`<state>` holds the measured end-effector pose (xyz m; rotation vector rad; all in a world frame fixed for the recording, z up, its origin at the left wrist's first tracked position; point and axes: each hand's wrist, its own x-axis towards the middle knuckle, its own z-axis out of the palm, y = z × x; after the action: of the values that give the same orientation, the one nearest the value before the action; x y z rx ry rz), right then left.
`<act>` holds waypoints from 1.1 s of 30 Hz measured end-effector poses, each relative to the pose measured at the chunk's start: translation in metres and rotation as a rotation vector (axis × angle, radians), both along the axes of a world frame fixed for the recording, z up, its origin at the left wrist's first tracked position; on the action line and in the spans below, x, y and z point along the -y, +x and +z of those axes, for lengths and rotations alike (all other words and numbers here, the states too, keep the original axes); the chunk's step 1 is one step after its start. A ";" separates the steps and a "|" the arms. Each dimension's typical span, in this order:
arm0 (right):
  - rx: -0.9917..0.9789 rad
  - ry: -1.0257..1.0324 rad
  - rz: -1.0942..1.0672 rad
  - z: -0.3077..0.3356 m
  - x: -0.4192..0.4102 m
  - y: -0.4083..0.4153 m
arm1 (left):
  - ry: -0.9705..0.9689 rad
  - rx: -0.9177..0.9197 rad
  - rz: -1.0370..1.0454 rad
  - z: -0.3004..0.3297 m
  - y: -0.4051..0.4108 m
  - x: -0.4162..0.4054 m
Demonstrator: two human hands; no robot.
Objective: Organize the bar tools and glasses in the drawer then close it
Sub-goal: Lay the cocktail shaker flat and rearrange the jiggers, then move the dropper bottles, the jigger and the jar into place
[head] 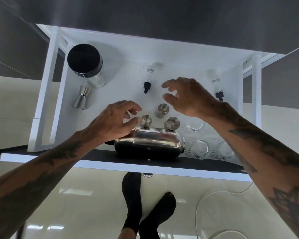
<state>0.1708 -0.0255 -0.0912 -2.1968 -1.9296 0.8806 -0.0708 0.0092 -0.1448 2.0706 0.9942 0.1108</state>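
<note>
Drawer (pixel 109 167): pulled open, white walls, dark front edge nearest the person. Holds all the bar kit.
Shaker (pixel 149 141): polished steel, lying on its side against the front wall. Judged stiff, slick, prone to rolling; take it round the body, not the cap end.
Steel cups (pixel 163 109): three small ones, upright, clustered just behind the shaker. Light, rigid; pinch at the rim.
Glasses (pixel 200 149): clear, front right, beside the shaker. One more sits further back. Fragile, slippery, hard to see against the white floor. Grip each round the wall, one at a time.
Jigger (pixel 81 99): on its side, left part, just in front of the jar.
Jar (pixel 86 63): glass, black lid, back left corner. Probably the heaviest glass item.
Dropper bottles (pixel 148 79): two, lying flat, one mid-back, one at the right wall partly hidden by the forearm. Small, glass, will roll.
Left hand (pixel 114 119): fingers curled, tips at the left steel cup and resting near the shaker top. Cannot tell if it has actually pinched the cup.
Right hand (pixel 186 99): fingers spread, holding nothing, hovering above the back steel cup, between the two dropper bottles.
Next, my read: group cups, line up glasses, then shut the drawer. Risk: shaker rolling into the glasses.
</note>
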 end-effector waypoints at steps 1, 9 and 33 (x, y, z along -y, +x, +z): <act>0.000 -0.055 0.035 -0.003 -0.004 -0.005 | 0.001 -0.038 0.033 -0.001 -0.003 -0.001; 0.060 -0.175 0.199 -0.020 0.013 -0.026 | -0.141 -0.133 0.102 -0.008 -0.022 0.015; 0.460 -0.147 -0.334 -0.065 0.020 0.076 | 0.152 -0.314 0.349 -0.039 0.095 -0.066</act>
<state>0.2472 -0.0460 -0.1562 -2.9017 -1.6018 0.5096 0.0243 0.0754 -0.1835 2.0696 1.5791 0.0411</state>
